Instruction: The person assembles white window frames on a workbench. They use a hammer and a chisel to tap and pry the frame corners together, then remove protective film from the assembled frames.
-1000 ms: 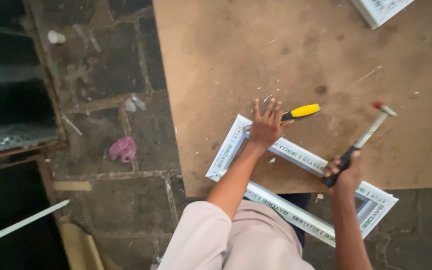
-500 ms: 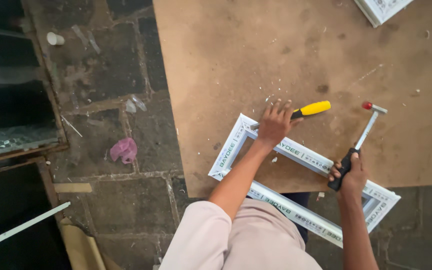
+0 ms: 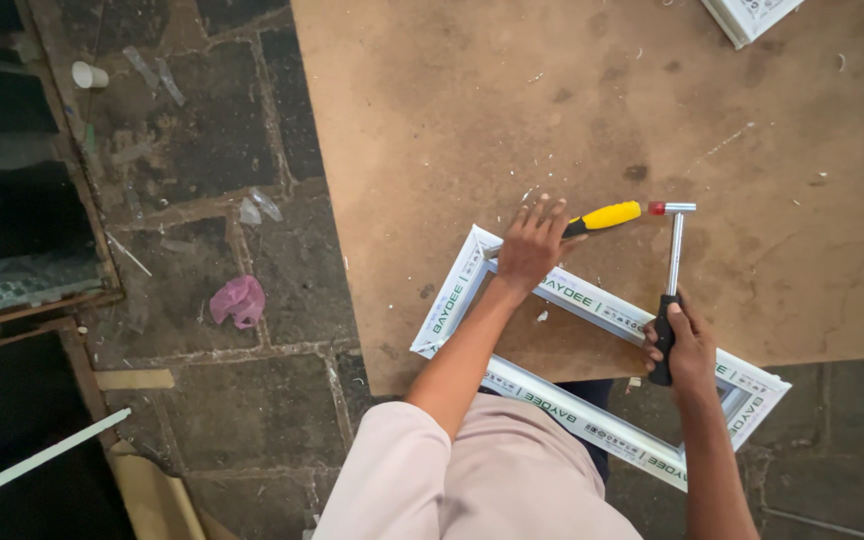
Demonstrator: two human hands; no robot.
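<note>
Dark stone floor [image 3: 202,390] with scraps and a pink crumpled bit [image 3: 238,300]; brown board bench [image 3: 512,110] takes up most of the view, dusted with white chips. White window frame [image 3: 592,305] lies flat on the bench's near edge, one corner hanging off toward the person. Left hand [image 3: 530,245] presses down on the frame's far rail, fingers spread on the frame and over the dark shaft of a yellow-handled tool [image 3: 604,216], likely a chisel or screwdriver, tip hidden under the hand, probably steadying it at the corner joint. Right hand [image 3: 687,345] is wrapped tight around the black grip of a hammer [image 3: 673,262], its head up beside the yellow handle's end, just short of touching, lined up as if to tap it. Another white frame piece [image 3: 752,15] sits at the top edge.
</note>
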